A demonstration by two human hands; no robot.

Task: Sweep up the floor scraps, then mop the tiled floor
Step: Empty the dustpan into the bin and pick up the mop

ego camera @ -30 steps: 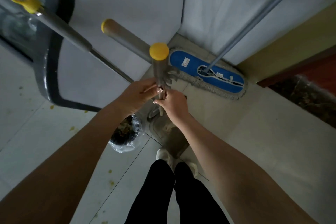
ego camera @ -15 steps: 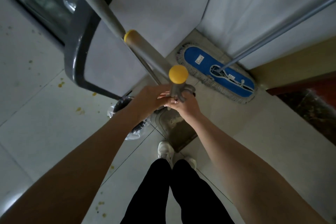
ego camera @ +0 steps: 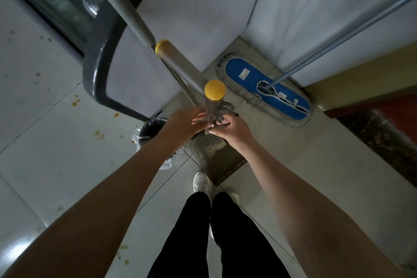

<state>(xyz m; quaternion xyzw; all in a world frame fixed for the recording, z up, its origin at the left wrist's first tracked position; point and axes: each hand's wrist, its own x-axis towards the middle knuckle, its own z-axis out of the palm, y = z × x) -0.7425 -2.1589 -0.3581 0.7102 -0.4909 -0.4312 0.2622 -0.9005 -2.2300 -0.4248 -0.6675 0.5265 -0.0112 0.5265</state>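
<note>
Tiled floor (ego camera: 56, 165) | left hand (ego camera: 180, 125), right hand (ego camera: 235, 130) together on dustpan handle (ego camera: 211, 108) | grips hidden, cannot tell

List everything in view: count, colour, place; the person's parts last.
dustpan: one, grey, floor below the hands
dustpan handle: one, grey, yellow cap, upright at centre
thick handle: one, grey, yellow end, leaning behind it
ring-topped pole: one, grey, yellow ring, leaning upper left
flat mop: one, blue, grey fringe, by right wall
bin: one, black, clear liner, left of dustpan
plastic frame: one, dark grey, upper left
scraps: several, yellowish, on left tiles
shoes: two, white, lower centre
left hand: one, at the dustpan handle
right hand: one, grips the dustpan handle
</note>
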